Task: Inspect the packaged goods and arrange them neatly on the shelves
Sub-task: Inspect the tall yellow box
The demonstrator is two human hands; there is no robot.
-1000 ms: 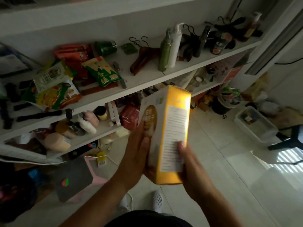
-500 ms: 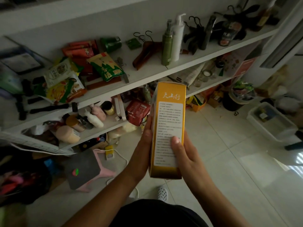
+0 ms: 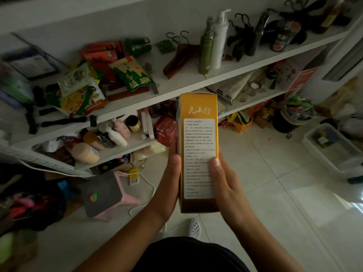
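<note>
Rotated: one box, left hand, right hand

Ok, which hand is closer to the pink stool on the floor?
Left. The left hand grips the yellow box by its left side, with the pink stool lower left of it; the right hand holds the box's right side, farther from the stool.

Top shelf: snack bags left, green can far behind, wood hangers mid, green bottle & white pump bottle upright side by side, rt of those. Lower shelf: jars, red pack just rt. Tile floor: pink stool near left, black pot & clear bin far rt.
</note>
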